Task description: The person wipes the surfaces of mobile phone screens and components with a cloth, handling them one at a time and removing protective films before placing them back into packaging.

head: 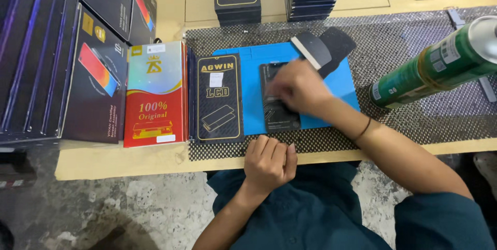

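The right hand (297, 87), fingers spread though blurred, presses flat on the phone (278, 106), which lies lengthwise away from the person under those fingers. The left hand (269, 162) rests curled, empty.

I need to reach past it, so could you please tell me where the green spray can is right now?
In the head view, the green spray can lies tilted at the right edge of the perforated mat, just right of the blue work mat and beyond the right hand.

Phone (279, 106) on mat (253, 100) — boxes (155, 94) leftward
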